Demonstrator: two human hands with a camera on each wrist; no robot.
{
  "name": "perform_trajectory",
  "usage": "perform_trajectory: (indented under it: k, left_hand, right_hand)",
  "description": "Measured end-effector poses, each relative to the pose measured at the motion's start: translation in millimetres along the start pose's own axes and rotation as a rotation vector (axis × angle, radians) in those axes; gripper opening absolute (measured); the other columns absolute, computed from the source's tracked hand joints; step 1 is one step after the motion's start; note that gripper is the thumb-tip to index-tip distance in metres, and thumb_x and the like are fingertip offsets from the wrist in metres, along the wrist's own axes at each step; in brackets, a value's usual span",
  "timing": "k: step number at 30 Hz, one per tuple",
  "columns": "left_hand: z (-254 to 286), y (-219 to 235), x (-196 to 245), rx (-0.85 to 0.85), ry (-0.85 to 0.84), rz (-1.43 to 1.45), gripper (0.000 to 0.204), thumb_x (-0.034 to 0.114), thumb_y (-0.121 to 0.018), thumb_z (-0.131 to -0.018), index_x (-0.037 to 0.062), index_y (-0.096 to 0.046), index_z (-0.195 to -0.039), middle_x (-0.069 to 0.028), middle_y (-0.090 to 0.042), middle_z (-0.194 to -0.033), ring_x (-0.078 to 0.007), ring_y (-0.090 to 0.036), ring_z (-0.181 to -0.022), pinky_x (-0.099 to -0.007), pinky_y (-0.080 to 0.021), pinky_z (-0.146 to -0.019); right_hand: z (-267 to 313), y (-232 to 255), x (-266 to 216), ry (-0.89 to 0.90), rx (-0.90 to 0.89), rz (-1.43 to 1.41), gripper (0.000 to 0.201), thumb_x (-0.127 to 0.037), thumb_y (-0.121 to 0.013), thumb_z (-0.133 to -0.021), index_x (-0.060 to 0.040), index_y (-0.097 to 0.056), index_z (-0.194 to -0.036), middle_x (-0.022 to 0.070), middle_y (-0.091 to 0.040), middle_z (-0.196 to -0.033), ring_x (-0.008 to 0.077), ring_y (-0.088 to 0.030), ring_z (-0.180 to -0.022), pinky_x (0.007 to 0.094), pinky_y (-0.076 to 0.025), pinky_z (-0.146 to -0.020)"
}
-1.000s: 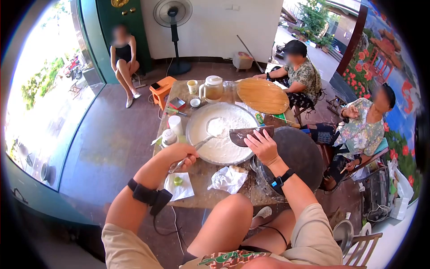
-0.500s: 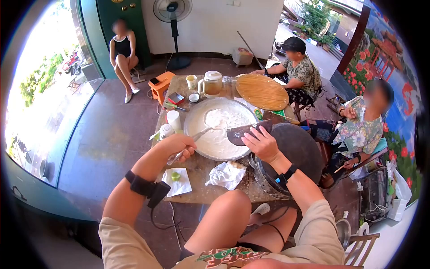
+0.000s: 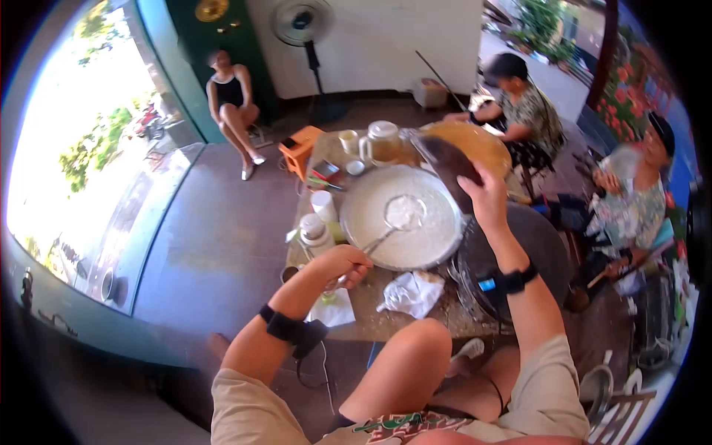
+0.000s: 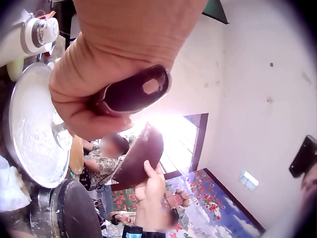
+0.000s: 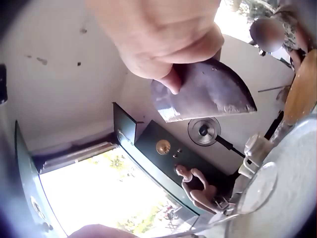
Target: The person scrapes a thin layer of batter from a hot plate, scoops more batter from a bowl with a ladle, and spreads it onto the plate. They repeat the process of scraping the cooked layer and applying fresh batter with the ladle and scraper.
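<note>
My left hand (image 3: 343, 265) grips the handle of a metal ladle (image 3: 383, 239). The ladle's round bowl sits in white batter (image 3: 371, 204) inside a wide metal basin (image 3: 351, 239). In the left wrist view the dark end of the ladle handle (image 4: 131, 94) pokes out of the fist. My right hand (image 3: 486, 196) pinches a dark half-moon scraper (image 3: 450, 159) by its curved side, raised above the basin's far right rim. The right wrist view shows pale residue along the straight edge of the scraper (image 5: 208, 94). A round dark griddle (image 3: 526, 256) stands below my right forearm.
A crumpled white cloth (image 3: 414, 295) lies before the basin. White bottles (image 3: 317, 231), a lidded jug (image 3: 382, 142) and a cup (image 3: 348, 141) stand around its left and far sides. A round woven board (image 3: 478, 148) lies at the back right. Two people sit at right, another by the door.
My right hand has raised the scraper from beside the basin's right rim and turned it steeper. My left hand still holds the ladle in the batter. The head view has swung slightly.
</note>
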State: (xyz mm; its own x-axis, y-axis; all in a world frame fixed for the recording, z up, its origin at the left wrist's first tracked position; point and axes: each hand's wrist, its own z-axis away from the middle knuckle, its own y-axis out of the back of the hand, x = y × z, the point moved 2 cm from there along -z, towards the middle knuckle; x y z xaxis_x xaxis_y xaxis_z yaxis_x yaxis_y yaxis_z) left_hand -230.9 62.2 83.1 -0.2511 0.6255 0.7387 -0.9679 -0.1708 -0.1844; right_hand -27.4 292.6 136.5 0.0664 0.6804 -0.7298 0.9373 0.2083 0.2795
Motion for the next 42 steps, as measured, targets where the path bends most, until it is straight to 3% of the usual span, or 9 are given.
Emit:
perform_trajectory:
  k: [2,15,20,26,30,35,38,40,42]
  left_hand:
    - [9.2,-5.1,1.6,0.027,0.049,0.061,0.013,0.015,-0.052,-0.088,0.0021,-0.053,-0.089,0.0035,-0.047,-0.060,-0.0038,-0.041,-0.042,-0.0196,-0.033,-0.036]
    - [20.7,6.3,-25.9,-0.064,-0.105,0.127,0.026,0.011,-0.050,-0.085,-0.0012,-0.049,-0.108,0.0008,-0.052,-0.067,-0.0031,-0.045,-0.047,-0.0187,-0.037,-0.041]
    - [27.3,1.1,-31.7,-0.071,-0.117,0.208,0.027,0.011,-0.051,-0.085,-0.0014,-0.050,-0.109,0.0003,-0.054,-0.070,-0.0027,-0.047,-0.048,-0.0178,-0.038,-0.041]
    - [27.6,-10.4,-31.8,-0.097,-0.133,0.323,0.027,0.009,-0.051,-0.086,-0.0008,-0.048,-0.111,-0.0011,-0.054,-0.070,-0.0033,-0.047,-0.048,-0.0164,-0.037,-0.039]
    - [26.2,-23.2,-30.2,-0.095,-0.126,0.423,0.024,0.007,-0.049,-0.086,-0.0001,-0.047,-0.109,-0.0031,-0.053,-0.072,-0.0039,-0.045,-0.047,-0.0166,-0.035,-0.037]
    - [36.9,-39.2,-23.7,-0.028,-0.157,0.425,0.011,0.009,-0.047,-0.086,-0.0007,-0.048,-0.090,-0.0034,-0.051,-0.069,-0.0043,-0.042,-0.045,-0.0179,-0.033,-0.036]
    - [35.3,-38.6,-22.3,-0.117,-0.059,0.522,0.018,0.012,-0.046,-0.087,-0.0008,-0.046,-0.075,-0.0033,-0.049,-0.065,-0.0053,-0.041,-0.044,-0.0176,-0.031,-0.034]
    - [38.5,-43.5,-18.7,-0.080,-0.065,0.470,0.014,0.012,-0.046,-0.088,0.0011,-0.044,-0.079,-0.0029,-0.048,-0.065,-0.0050,-0.041,-0.044,-0.0166,-0.031,-0.033]
    - [43.7,-47.6,-13.4,-0.039,-0.064,0.470,0.009,0.010,-0.046,-0.089,0.0022,-0.043,-0.087,-0.0033,-0.049,-0.067,-0.0036,-0.042,-0.045,-0.0165,-0.034,-0.033]
  right_hand:
    - [-5.6,-1.9,-3.9,-0.217,-0.122,-0.472,0.036,-0.008,-0.062,-0.078,0.0045,-0.056,-0.112,0.0063,-0.064,-0.095,0.0127,-0.058,-0.083,0.0248,-0.045,-0.077]
    - [134.4,125.6,22.5,-0.908,0.066,-0.942,0.040,-0.010,-0.053,-0.085,-0.0010,-0.048,-0.124,0.0089,-0.058,-0.115,0.0204,-0.058,-0.101,0.0319,-0.045,-0.088]
    - [194.9,219.3,6.3,-0.958,0.493,-0.714,0.016,-0.020,-0.061,-0.082,-0.0075,-0.064,-0.091,0.0023,-0.066,-0.077,0.0147,-0.062,-0.059,0.0255,-0.049,-0.050]
    - [243.0,328.2,-48.3,-1.013,0.441,-0.722,0.020,-0.025,-0.056,-0.086,-0.0059,-0.060,-0.086,0.0053,-0.061,-0.062,0.0151,-0.055,-0.043,0.0238,-0.046,-0.035]
    - [274.8,336.8,-58.3,-0.986,0.553,-0.902,0.023,-0.022,-0.051,-0.089,-0.0020,-0.059,-0.098,0.0063,-0.061,-0.070,0.0149,-0.055,-0.049,0.0247,-0.048,-0.039]
    - [343.4,283.7,-10.2,-0.978,0.231,-1.538,0.041,-0.029,-0.041,-0.095,-0.0044,-0.044,-0.127,0.0021,-0.048,-0.078,0.0145,-0.047,-0.067,0.0266,-0.046,-0.056]
    - [402.8,248.1,40.0,-1.146,0.187,-1.258,0.032,-0.028,-0.046,-0.092,-0.0030,-0.056,-0.110,0.0026,-0.055,-0.073,0.0149,-0.054,-0.062,0.0250,-0.045,-0.049]
    - [416.6,213.9,44.5,-1.089,0.528,-1.012,0.027,-0.018,-0.052,-0.088,-0.0015,-0.057,-0.108,0.0082,-0.065,-0.097,0.0205,-0.063,-0.079,0.0294,-0.052,-0.068]
    - [396.9,196.5,7.7,-0.980,0.365,-1.172,0.025,-0.015,-0.055,-0.086,-0.0032,-0.056,-0.109,0.0048,-0.063,-0.094,0.0149,-0.062,-0.079,0.0265,-0.050,-0.071]
